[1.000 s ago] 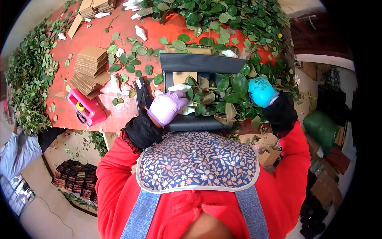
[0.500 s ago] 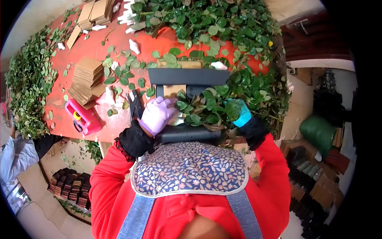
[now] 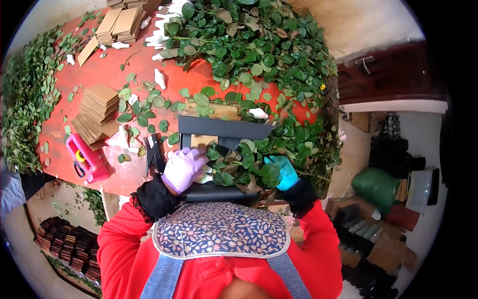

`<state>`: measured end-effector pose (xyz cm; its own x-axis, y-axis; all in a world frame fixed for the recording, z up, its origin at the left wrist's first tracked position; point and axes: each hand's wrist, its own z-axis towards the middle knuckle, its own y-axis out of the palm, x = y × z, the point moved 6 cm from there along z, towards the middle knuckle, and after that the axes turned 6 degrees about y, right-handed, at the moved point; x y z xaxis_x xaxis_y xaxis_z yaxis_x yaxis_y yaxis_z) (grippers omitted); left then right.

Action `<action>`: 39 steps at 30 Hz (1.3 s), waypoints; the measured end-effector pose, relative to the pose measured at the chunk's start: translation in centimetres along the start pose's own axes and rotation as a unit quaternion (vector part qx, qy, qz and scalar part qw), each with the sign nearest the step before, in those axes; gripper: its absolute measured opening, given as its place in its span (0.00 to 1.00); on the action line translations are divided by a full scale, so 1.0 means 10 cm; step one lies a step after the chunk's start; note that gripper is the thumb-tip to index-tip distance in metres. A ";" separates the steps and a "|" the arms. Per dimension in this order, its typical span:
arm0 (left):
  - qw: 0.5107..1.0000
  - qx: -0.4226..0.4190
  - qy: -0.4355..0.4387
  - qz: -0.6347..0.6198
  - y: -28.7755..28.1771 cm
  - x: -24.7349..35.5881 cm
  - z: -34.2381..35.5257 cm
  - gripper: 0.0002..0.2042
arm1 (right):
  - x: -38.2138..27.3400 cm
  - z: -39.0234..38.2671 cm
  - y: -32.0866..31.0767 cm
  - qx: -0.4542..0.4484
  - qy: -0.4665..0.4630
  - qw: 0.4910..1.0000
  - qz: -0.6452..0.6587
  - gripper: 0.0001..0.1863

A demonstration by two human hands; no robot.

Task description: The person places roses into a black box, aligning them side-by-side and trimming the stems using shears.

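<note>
the bundle of glossy, oval-leaved green stems (image 3: 244,160) lies across the dark grey plastic holder with a ribbed back panel (image 3: 224,127) on the smooth red tabletop (image 3: 125,175). the right hand in a bright blue glove (image 3: 285,173), farther out a second ago, now meets the leaves at the right; its grip cannot be told. the left hand in a thin lavender glove (image 3: 183,170), its fingers straighter than before, covers the left end, its hold hidden.

Bright and fairly sharp, with edges curving into black.
</note>
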<state>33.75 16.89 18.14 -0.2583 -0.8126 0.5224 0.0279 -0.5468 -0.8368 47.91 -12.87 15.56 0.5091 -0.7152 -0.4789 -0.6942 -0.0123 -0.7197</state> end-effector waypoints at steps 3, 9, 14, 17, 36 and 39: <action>1.000 -0.001 -0.001 0.019 -0.01 0.04 0.04 0.15 | -0.45 -0.30 -0.55 0.023 -0.055 0.975 -0.212 0.33; 0.999 0.012 -0.031 -0.038 -0.07 0.07 0.00 0.15 | -1.88 -0.27 -2.10 -0.015 -0.194 0.970 -0.145 0.14; 0.999 0.029 -0.030 -0.030 -0.11 0.11 0.02 0.13 | -2.19 1.97 -2.32 0.252 -0.366 0.874 -0.196 0.11; 0.999 0.024 -0.038 -0.017 -0.10 0.09 0.05 0.12 | -1.93 3.51 -1.89 0.317 -0.245 0.868 -0.292 0.09; 0.997 0.044 -0.046 -0.033 0.10 0.02 0.03 0.09 | -0.74 0.57 -3.48 0.593 -0.150 0.661 0.435 0.12; 0.997 0.060 -0.034 -0.047 0.12 0.01 0.03 0.08 | -1.18 -0.53 -3.76 0.669 -0.218 0.689 0.176 0.16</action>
<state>34.04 16.08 17.31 -0.1989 -0.7668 0.6103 0.1228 -0.6373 -0.7607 65.29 -7.66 50.88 0.7359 -0.2290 -0.6372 0.1284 0.9712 -0.2008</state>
